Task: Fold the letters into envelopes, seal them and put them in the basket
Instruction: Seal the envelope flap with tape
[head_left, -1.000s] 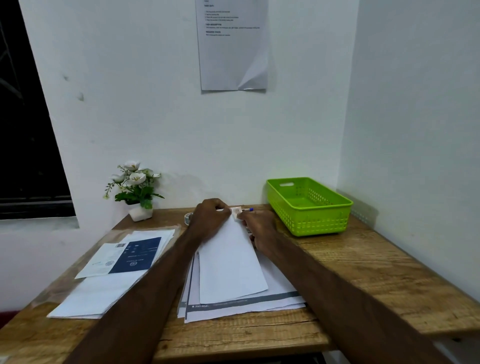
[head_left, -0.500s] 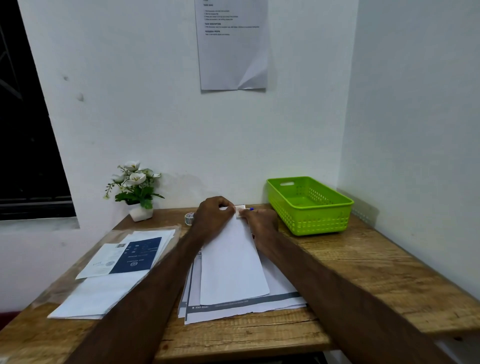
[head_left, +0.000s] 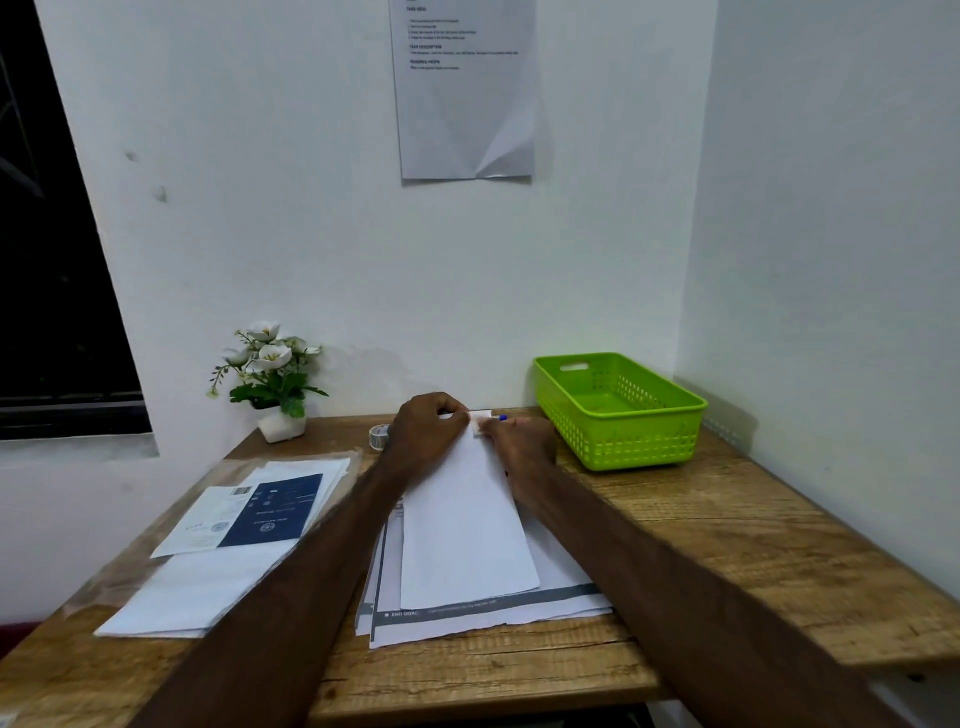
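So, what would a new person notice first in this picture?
Probably the bright green basket, at the table's back right corner against the wall. Next, both hands, left and right, meeting at the far end of a long white envelope on the paper stack at the centre.

A white envelope (head_left: 462, 525) is laid lengthwise on a stack of printed sheets (head_left: 498, 616) on the wooden table (head_left: 727, 525). Its far end is pinched by the left hand (head_left: 428, 431) and right hand (head_left: 522, 441). A green basket (head_left: 618, 410) is set just right.
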